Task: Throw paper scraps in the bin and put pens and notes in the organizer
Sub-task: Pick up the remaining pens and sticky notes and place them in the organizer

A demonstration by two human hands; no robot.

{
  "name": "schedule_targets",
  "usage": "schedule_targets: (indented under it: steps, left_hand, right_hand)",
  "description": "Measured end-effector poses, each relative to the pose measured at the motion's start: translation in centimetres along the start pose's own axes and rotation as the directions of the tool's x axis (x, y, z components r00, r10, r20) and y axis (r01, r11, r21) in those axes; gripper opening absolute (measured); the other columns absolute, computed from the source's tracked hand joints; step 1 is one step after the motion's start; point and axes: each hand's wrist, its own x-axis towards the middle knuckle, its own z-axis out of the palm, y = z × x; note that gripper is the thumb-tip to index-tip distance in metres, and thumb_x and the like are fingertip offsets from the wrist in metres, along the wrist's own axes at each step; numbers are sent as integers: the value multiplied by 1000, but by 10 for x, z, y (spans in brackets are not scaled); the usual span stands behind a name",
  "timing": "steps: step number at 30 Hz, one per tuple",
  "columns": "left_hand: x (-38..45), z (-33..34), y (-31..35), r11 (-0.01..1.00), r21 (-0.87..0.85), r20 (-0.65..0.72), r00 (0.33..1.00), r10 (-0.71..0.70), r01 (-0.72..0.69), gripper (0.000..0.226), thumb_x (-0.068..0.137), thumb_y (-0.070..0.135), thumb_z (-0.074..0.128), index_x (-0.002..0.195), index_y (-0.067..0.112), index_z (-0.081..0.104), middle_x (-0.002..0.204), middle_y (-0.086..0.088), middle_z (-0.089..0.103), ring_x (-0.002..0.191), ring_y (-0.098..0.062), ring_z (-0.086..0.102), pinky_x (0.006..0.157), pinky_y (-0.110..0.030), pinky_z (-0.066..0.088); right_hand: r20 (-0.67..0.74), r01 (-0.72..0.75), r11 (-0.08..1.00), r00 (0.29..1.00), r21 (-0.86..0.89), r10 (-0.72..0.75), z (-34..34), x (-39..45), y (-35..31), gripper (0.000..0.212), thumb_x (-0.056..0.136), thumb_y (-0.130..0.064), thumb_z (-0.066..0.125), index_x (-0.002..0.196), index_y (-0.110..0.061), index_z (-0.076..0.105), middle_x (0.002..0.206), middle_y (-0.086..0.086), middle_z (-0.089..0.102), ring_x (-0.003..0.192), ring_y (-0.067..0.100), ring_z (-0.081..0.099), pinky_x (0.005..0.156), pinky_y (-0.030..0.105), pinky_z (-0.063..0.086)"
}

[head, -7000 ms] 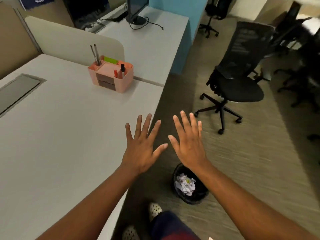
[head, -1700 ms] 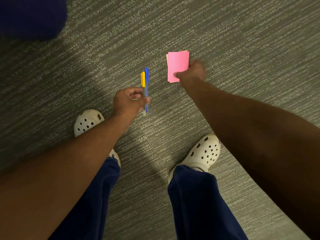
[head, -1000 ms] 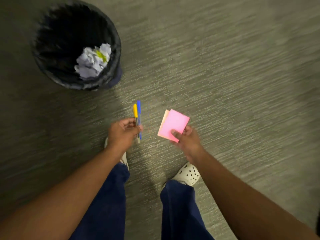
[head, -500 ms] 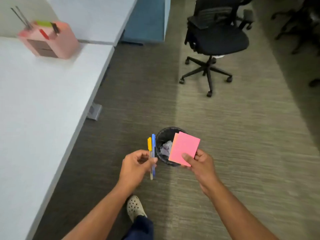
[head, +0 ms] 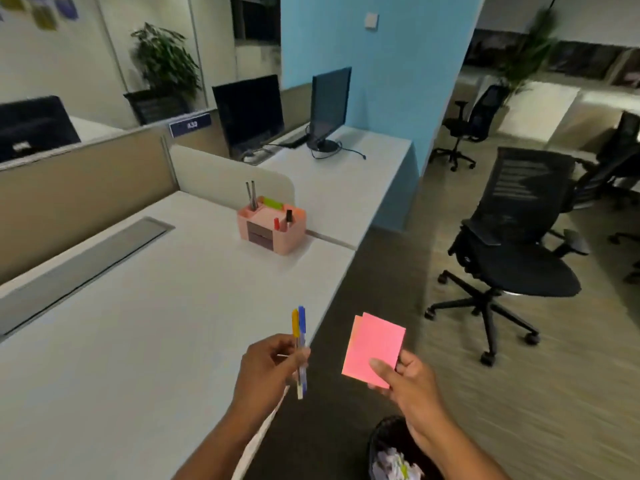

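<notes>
My left hand (head: 268, 367) grips two pens (head: 300, 336), one yellow-capped and one blue-capped, upright over the desk's front edge. My right hand (head: 410, 384) pinches a small stack of pink notes (head: 375, 344) by the lower corner, held over the floor beside the desk. The pink organizer (head: 273, 226) stands on the white desk (head: 121, 327) far ahead of both hands, with pens and a green note in it. The black bin (head: 382, 441) with crumpled paper scraps (head: 396, 467) sits on the floor under my right forearm.
A grey cable tray lid (head: 86, 261) runs along the desk's left. A low divider (head: 221, 174) stands behind the organizer, with monitors (head: 327, 105) on the desk beyond. A black office chair (head: 512, 251) stands on the carpet to the right.
The view has lifted from the floor to the desk. Both hands have risen with the pens and notes, from near the bin up to desk height.
</notes>
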Motion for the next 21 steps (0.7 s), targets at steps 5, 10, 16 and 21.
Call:
schedule_targets:
  steps: [5, 10, 16, 21]
  left_hand:
    - [50, -21, 10, 997, -73, -147, 989, -19, 8, 7, 91, 19, 80, 98, 15, 81, 82, 1, 79, 81, -28, 79, 81, -53, 67]
    - [126, -29, 29, 999, -40, -272, 962, -10, -2, 5, 89, 16, 83, 92, 19, 80, 83, -3, 81, 78, -25, 79, 84, -50, 67]
    - [252, -40, 72, 997, 35, -425, 902, 74, -65, 9, 92, 20, 80, 100, 23, 80, 90, 3, 82, 80, -18, 79, 82, -41, 68]
    - [359, -61, 96, 993, 45, -574, 810, 118, -114, 10, 95, 17, 76, 105, 15, 78, 96, -6, 81, 91, -26, 78, 92, -48, 64]
  right_hand:
    - [87, 19, 999, 996, -38, -16, 48, 60, -26, 24, 88, -2, 76, 107, -16, 71, 97, 1, 83, 86, 19, 80, 67, 31, 64]
    - [170, 13, 999, 986, -36, -7, 81, 136, -47, 22, 87, -3, 78, 105, -15, 72, 96, 3, 83, 86, 21, 80, 71, 35, 64]
    - [196, -3, 1000, 981, -24, 8, 92, 239, -78, 26, 85, -5, 78, 102, -23, 72, 94, 0, 82, 86, 20, 79, 64, 27, 63]
    - [217, -15, 999, 976, -30, 21, 99, 294, -94, 27, 84, -9, 79, 103, -27, 71, 98, -1, 82, 92, 22, 79, 67, 29, 64]
